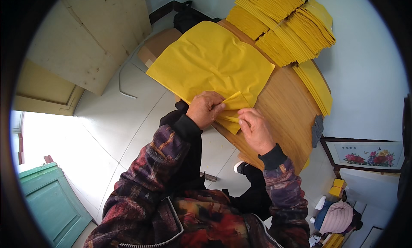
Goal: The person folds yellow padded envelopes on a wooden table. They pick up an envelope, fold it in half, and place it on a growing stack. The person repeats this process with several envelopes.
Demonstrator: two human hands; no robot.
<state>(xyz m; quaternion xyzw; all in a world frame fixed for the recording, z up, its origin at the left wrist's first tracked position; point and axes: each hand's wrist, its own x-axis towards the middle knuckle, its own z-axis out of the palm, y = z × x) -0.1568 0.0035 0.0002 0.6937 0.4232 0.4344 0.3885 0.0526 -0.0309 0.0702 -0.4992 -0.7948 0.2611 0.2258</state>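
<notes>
A large yellow cloth [210, 59], slightly creased, lies over the left part of the wooden table [283, 106]. Its near corner is gathered and folded into layers that hang past the table's front edge. My left hand [205, 108] is closed on these layers, thumb and fingers pinched together. To its right, my right hand [256, 127] pinches the edge of the same folded corner between thumb and forefinger. Between the hands a fold of the cloth stands up in a small peak. The exact edge under my fingertips is partly hidden.
Tall stacks of folded yellow cloths [287, 27] fill the table's far right, with a smaller pile [315, 87] beside them. A grey cloth [317, 130] hangs at the right edge. A cardboard box [159, 46] stands behind the table. Wooden boards [86, 38] lean at the left.
</notes>
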